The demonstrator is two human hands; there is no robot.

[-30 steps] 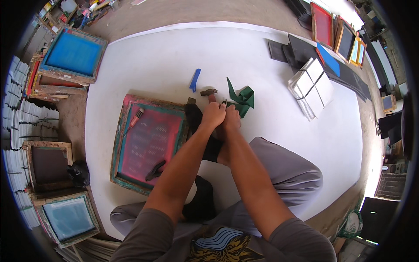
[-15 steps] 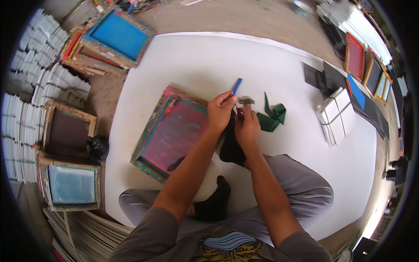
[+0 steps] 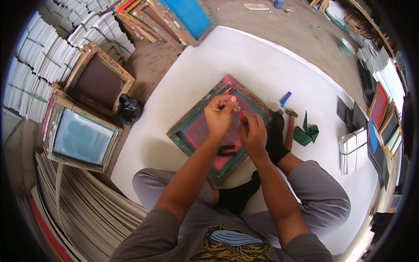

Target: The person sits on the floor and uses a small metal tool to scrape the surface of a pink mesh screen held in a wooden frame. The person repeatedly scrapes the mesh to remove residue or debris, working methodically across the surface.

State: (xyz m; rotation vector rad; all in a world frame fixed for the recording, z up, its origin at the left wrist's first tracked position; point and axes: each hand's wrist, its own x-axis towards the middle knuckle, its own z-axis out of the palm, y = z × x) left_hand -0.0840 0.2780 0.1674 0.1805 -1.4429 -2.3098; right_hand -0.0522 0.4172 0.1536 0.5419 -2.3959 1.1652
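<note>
Both of my hands meet over a wooden screen-printing frame (image 3: pixel 198 151) with a pink mesh, lying askew on a white sheet. A slim screwdriver with a red handle (image 3: pixel 242 116) sits in my right hand (image 3: pixel 254 134). Its thin metal shaft is pinched near the far end by the fingertips of my left hand (image 3: pixel 218 115). A small red-ended tool (image 3: pixel 229 89) lies on the frame just beyond my left fingers. Black pliers-like handles (image 3: pixel 226 151) rest on the mesh, partly covered by my left forearm.
Right of my socked foot lie a hammer (image 3: pixel 290 133), a blue-handled tool (image 3: pixel 285 99) and a dark green folded piece (image 3: pixel 306 133). A tied white bundle (image 3: pixel 353 151) stands farther right. More frames (image 3: pixel 83 135), a black bag (image 3: pixel 129 109) and white stacks (image 3: pixel 48 61) line the left.
The view has turned leftward, so surroundings appear shifted right. My hands have moved from beside the blue tool to above the pink frame, still holding the screwdriver between them.
</note>
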